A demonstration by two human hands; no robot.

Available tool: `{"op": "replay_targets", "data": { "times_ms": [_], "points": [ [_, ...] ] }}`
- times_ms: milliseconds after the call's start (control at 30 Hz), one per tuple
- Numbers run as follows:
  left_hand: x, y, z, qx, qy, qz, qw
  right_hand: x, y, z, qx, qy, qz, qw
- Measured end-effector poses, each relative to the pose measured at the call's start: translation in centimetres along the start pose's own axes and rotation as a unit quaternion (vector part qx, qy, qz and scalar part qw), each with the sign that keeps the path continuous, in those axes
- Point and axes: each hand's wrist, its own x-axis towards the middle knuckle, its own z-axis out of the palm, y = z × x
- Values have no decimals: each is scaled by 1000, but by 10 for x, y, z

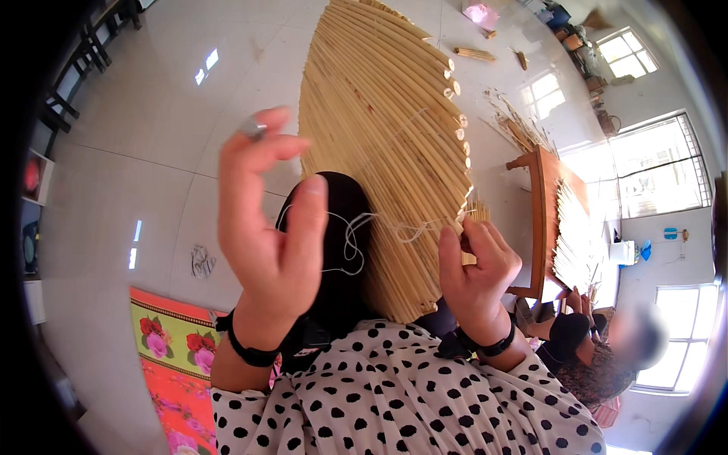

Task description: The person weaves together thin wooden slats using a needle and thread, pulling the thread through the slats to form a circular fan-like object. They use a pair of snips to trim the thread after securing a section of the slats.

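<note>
A long mat of straw-coloured reed stalks (379, 106) lies lengthwise over my dark-clad leg (337, 199). My left hand (273, 243) is raised at the mat's left, fingers bent but apart, a ring on one finger. Loose loops of white string (350, 243) run from behind its thumb across the leg and reeds. My right hand (478, 273) pinches at the mat's right edge, where the string meets the cut stalk ends. Its fingertips appear closed on the string; whether anything else is between them is hidden.
A person (607, 364) works at the right beside a wooden table (540, 227) bearing another reed mat (572, 227). A floral mat (167, 364) lies at lower left. Reed scraps (523, 129) and a short bundle (474, 54) lie on the floor. Dark benches (61, 106) stand at upper left.
</note>
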Motion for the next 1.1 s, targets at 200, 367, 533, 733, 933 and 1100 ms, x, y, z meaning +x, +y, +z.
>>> {"op": "replay_targets", "data": {
  "times_ms": [200,367,533,733,933,1100],
  "points": [
    [-4,2,6,-42,-207,-61,975,2,-7,2,-34,-22,12,999],
    [-8,-67,-53,24,-136,-211,968,-12,11,0,-34,19,90,995],
    [-135,-197,-199,414,-259,-315,814,-14,6,4,-45,36,113,992],
    [-370,-196,-268,414,-463,-489,612,-11,6,9,-96,45,89,990],
    [-476,-164,-238,547,-256,-519,604,-13,12,3,-85,48,125,987],
    [-491,-174,-240,527,-238,-494,649,-8,8,3,-58,6,77,995]
  ]
}}
